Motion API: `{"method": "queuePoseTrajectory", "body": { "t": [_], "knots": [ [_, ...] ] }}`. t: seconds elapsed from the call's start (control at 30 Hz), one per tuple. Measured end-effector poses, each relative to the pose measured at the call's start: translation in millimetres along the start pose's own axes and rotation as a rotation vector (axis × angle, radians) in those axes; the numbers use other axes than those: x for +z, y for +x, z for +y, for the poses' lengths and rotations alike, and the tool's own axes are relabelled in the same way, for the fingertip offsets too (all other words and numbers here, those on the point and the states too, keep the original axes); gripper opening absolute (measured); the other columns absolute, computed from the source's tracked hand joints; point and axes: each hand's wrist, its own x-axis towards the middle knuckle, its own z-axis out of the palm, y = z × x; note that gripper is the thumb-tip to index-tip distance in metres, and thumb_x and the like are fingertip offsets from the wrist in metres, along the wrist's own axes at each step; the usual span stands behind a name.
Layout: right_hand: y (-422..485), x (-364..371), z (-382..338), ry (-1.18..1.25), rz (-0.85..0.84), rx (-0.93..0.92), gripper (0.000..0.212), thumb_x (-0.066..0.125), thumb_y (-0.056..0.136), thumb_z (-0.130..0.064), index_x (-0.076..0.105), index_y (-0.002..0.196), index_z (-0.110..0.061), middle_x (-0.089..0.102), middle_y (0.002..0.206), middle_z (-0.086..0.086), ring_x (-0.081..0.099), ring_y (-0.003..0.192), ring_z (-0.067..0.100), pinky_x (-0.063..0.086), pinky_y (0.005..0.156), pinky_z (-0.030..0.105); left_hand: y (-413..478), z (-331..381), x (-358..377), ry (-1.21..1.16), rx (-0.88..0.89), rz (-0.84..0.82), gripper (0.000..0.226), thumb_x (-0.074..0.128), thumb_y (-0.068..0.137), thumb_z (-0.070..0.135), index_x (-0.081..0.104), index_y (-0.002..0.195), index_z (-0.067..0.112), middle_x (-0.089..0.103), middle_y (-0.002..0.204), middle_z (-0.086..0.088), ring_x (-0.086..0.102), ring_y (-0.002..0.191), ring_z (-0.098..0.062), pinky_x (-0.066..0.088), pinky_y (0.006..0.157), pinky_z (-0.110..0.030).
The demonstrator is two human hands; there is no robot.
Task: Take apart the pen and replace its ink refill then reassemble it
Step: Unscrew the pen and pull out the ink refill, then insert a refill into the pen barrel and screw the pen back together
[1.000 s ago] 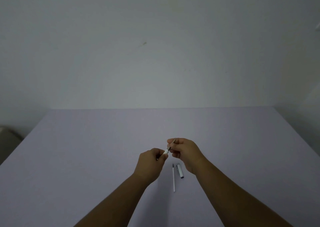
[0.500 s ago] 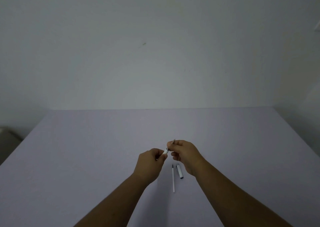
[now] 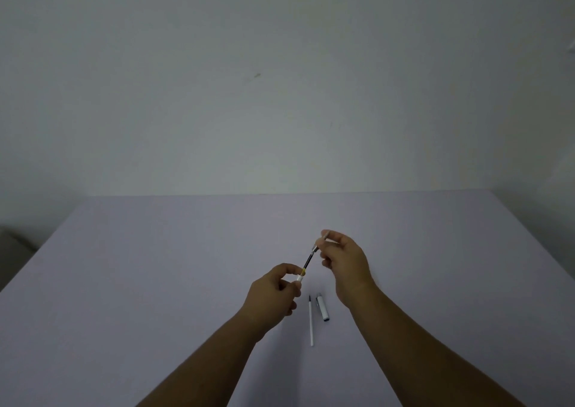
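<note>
Two hands meet above the pale lilac table (image 3: 155, 282), and between them we see the pen pulled partly apart. The left hand (image 3: 270, 294) is closed around the white pen barrel (image 3: 299, 278), of which we can make out only the short open end poking past the thumb and forefinger; the rest is buried in the fist. The right hand (image 3: 342, 263) pinches the metal tip end (image 3: 322, 241) between thumb and fingertips, the other fingers loosely curled, and we cannot see how much of that piece lies under the fingers. From the tip end a dark ink refill (image 3: 309, 259) runs down at a slant into the barrel mouth, with a small yellowish band just where it enters; whether the refill is fully free of the barrel we cannot tell. On the table, just below and between the hands, lie two loose parts close together but apart: a thin white spare refill (image 3: 311, 321) with a dark point at its far end, and beside it on the right a short white pen cap (image 3: 322, 307) with a dark end facing us. The light is dim, so fine details of the cap are hard to read. Both forearms run out of the bottom edge of the view.
</note>
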Motion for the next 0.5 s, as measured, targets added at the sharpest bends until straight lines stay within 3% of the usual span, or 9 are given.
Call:
{"method": "queuePoseTrajectory", "body": {
  "t": [0.1,0.17,0.27,0.37,0.5],
  "knots": [
    [18.4,-11.2,3.3,0.161,0.117,0.046,0.017,0.064,0.085,-0.010,0.061,0.099,-0.018,0.064,0.082,0.003,0.055,0.068,0.013,0.051,0.069,0.027,2.3,-8.5,2.2,-0.029,-0.043,-0.020,0.019,0.050,0.093,0.019,0.064,0.096,0.031,0.068,0.083,-0.002,0.062,0.062,-0.013,0.052,0.056,-0.019],
    [28.6,-21.3,16.1,0.113,0.114,0.107,0.007,0.063,0.086,-0.008,0.063,0.090,-0.013,0.064,0.077,0.006,0.054,0.063,0.013,0.051,0.066,0.026,4.4,-14.7,5.5,-0.038,-0.064,-0.026,0.018,0.050,0.093,0.020,0.063,0.094,0.032,0.068,0.084,-0.003,0.061,0.063,-0.014,0.053,0.056,-0.020],
    [37.1,-35.0,50.6,-0.317,0.003,0.190,0.010,0.060,0.083,-0.003,0.067,0.079,-0.009,0.062,0.068,0.009,0.054,0.058,0.017,0.050,0.067,0.033,9.1,-22.4,11.5,-0.061,-0.090,-0.030,0.017,0.052,0.093,0.021,0.062,0.091,0.034,0.067,0.083,-0.002,0.061,0.062,-0.014,0.056,0.060,-0.023],
    [36.3,-44.0,79.8,-0.877,-0.137,0.173,0.013,0.056,0.079,-0.004,0.067,0.072,-0.006,0.060,0.067,0.014,0.053,0.058,0.021,0.044,0.062,0.029,14.3,-27.5,16.8,-0.069,-0.111,-0.045,0.016,0.052,0.093,0.021,0.062,0.093,0.033,0.067,0.083,-0.003,0.061,0.062,-0.014,0.056,0.060,-0.022],
    [34.3,-49.3,102.1,-1.020,-0.147,0.138,0.022,0.053,0.084,-0.002,0.069,0.097,0.002,0.071,0.102,0.020,0.065,0.097,0.031,0.052,0.084,0.032,20.4,-33.8,21.0,-0.054,-0.133,-0.057,0.018,0.052,0.094,0.021,0.061,0.089,0.035,0.067,0.083,-0.003,0.061,0.061,-0.013,0.056,0.060,-0.021]
  ]
}}
